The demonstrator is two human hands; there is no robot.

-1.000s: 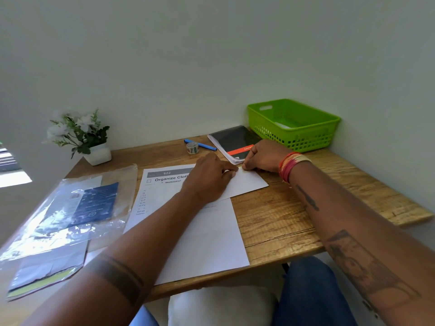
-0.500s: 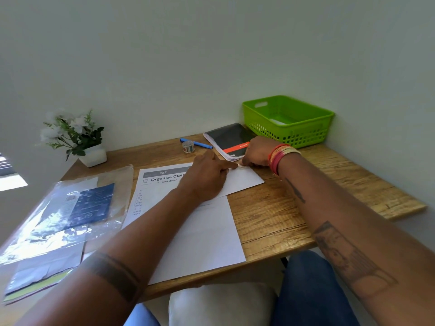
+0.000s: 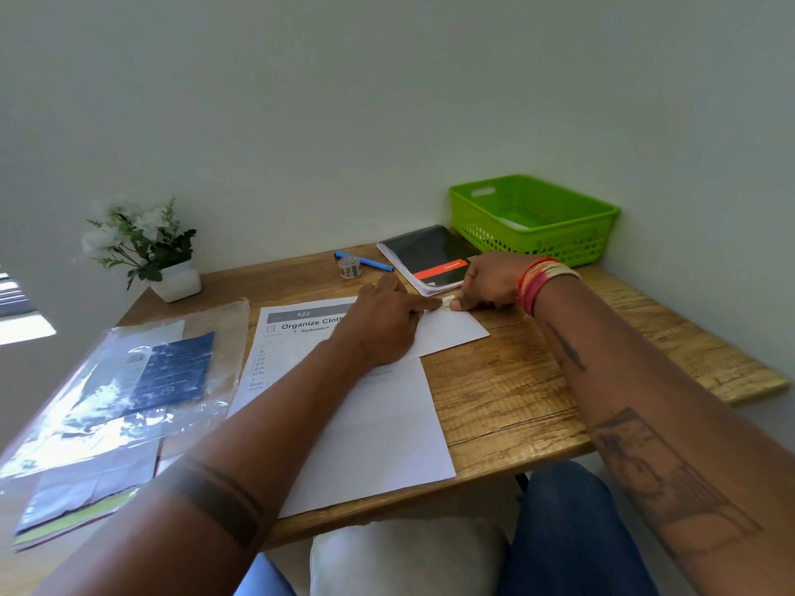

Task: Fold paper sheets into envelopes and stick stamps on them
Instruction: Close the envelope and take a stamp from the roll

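Observation:
A white folded paper envelope (image 3: pixel 454 333) lies on the wooden desk (image 3: pixel 507 397), on top of a printed sheet (image 3: pixel 365 432). My left hand (image 3: pixel 383 326) presses down on the envelope, its index finger stretched out to a small pale stamp (image 3: pixel 447 302) at the envelope's far right corner. My right hand (image 3: pixel 490 283), with coloured bands at the wrist, has its thumb and fingertips closed on the same stamp from the right. Most of the envelope's left part is hidden under my left hand.
A black notebook (image 3: pixel 426 255) lies just behind the hands, with a green basket (image 3: pixel 533 217) in the back right corner. A small tape roll (image 3: pixel 349 267) and blue pen (image 3: pixel 370 262) sit behind. At the left are a potted plant (image 3: pixel 172 268) and plastic sleeves (image 3: pixel 116 393).
My right hand has slid to the envelope's far corner, and the stamp now shows between both hands' fingertips. My left index finger has stretched out to it.

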